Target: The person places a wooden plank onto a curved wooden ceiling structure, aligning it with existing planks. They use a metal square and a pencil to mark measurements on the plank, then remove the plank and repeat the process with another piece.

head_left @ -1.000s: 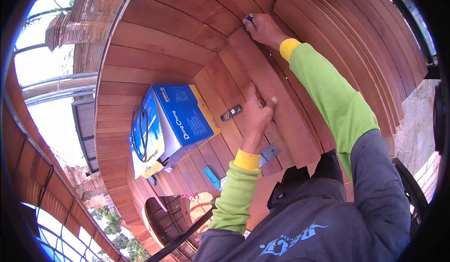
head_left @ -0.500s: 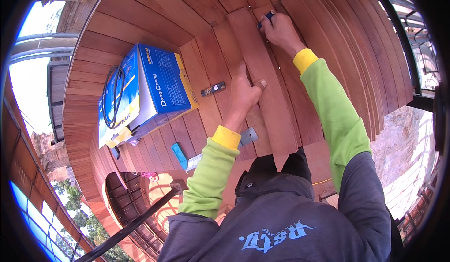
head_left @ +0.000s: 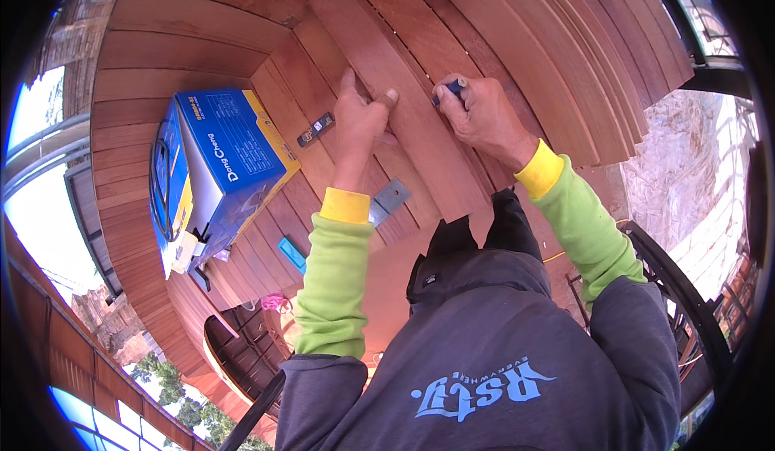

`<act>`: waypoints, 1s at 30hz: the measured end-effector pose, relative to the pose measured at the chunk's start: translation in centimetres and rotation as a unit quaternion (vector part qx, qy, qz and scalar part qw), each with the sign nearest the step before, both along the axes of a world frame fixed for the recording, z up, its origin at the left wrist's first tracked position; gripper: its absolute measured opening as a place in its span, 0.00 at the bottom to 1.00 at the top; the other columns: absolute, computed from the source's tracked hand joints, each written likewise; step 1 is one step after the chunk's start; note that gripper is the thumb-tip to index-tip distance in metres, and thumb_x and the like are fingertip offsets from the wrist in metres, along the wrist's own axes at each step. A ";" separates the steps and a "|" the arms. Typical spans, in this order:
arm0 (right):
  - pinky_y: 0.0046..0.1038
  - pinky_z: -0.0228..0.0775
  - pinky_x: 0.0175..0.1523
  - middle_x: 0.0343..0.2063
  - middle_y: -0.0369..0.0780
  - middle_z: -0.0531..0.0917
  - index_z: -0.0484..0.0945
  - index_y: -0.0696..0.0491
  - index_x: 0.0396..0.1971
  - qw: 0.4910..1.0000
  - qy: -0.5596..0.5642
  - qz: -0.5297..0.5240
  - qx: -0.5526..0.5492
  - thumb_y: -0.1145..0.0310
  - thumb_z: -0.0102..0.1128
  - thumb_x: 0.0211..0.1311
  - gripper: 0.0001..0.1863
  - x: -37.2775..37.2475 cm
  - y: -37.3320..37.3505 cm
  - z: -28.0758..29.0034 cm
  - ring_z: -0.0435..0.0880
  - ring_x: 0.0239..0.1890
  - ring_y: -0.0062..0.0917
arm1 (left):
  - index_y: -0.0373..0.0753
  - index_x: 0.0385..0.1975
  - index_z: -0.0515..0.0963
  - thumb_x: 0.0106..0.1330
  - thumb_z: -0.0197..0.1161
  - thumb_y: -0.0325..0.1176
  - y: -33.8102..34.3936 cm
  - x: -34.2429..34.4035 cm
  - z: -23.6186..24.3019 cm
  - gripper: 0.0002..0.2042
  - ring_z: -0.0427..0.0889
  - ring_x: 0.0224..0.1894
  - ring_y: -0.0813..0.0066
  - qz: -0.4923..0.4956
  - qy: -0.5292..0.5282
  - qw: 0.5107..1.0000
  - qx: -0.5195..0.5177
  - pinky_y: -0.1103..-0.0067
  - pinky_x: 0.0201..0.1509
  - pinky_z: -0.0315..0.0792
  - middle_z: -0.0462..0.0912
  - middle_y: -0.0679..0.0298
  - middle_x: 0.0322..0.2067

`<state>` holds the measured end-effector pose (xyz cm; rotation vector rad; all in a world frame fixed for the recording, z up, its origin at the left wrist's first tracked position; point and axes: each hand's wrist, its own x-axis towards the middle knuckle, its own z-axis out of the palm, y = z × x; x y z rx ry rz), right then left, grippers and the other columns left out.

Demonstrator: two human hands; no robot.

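Note:
A loose reddish-brown wooden plank [head_left: 404, 96] lies lengthwise in front of me over other boards. My left hand [head_left: 361, 120] steadies its left edge, with the thumb on top and the index finger stretched forward; the other fingers are partly hidden at the edge. Closed around a short dark-blue cylindrical thing [head_left: 457, 86], my right hand [head_left: 487, 116] is at the plank's right edge; the kind of thing is unclear. Near my left wrist are a grey metal plate [head_left: 391, 196] with a hole and a small dark rectangular piece [head_left: 316, 129]. A turquoise tool handle [head_left: 291, 254] shows beside my left sleeve.
A blue, white and yellow cardboard box [head_left: 234, 140] stands on the boards at the left, with a black cable [head_left: 161, 193] on it. Stacked long boards [head_left: 557, 64] lie at the right. Pink string [head_left: 275, 302] is at the lower left, near a dark railing.
My right hand has come down along the plank's right edge toward me, still holding the dark-blue thing. My left hand stays at the left edge. The whole view has shifted.

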<state>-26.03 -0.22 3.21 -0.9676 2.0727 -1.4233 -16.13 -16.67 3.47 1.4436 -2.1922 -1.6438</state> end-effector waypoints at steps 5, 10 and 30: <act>0.33 0.69 0.30 0.19 0.49 0.77 0.78 0.60 0.32 0.999 -0.046 0.006 0.001 0.70 0.55 0.63 0.08 3.4 5.5 0.5 0.76 0.21 0.40 | 0.29 0.68 0.51 0.58 0.63 0.24 0.0 0.1 -0.4 0.38 0.85 0.27 0.66 0.004 0.053 0.998 0.016 0.74 0.20 0.78 0.83 0.52 0.33; 0.31 0.70 0.31 0.23 0.47 0.79 0.79 0.59 0.36 0.999 -0.048 0.011 0.018 0.70 0.55 0.65 0.09 5.8 9.0 1.4 0.78 0.23 0.36 | 0.30 0.68 0.50 0.59 0.63 0.24 0.1 0.4 0.5 0.38 0.85 0.28 0.65 -0.005 0.056 0.998 0.031 0.72 0.18 0.79 0.83 0.51 0.34; 0.38 0.69 0.29 0.20 0.50 0.77 0.75 0.60 0.27 0.999 -0.027 0.005 -0.025 0.73 0.55 0.61 0.07 5.1 8.1 0.7 0.78 0.24 0.47 | 0.32 0.68 0.51 0.62 0.62 0.27 0.2 -0.1 0.8 0.36 0.82 0.22 0.62 -0.037 0.034 0.998 0.042 0.70 0.19 0.81 0.79 0.49 0.36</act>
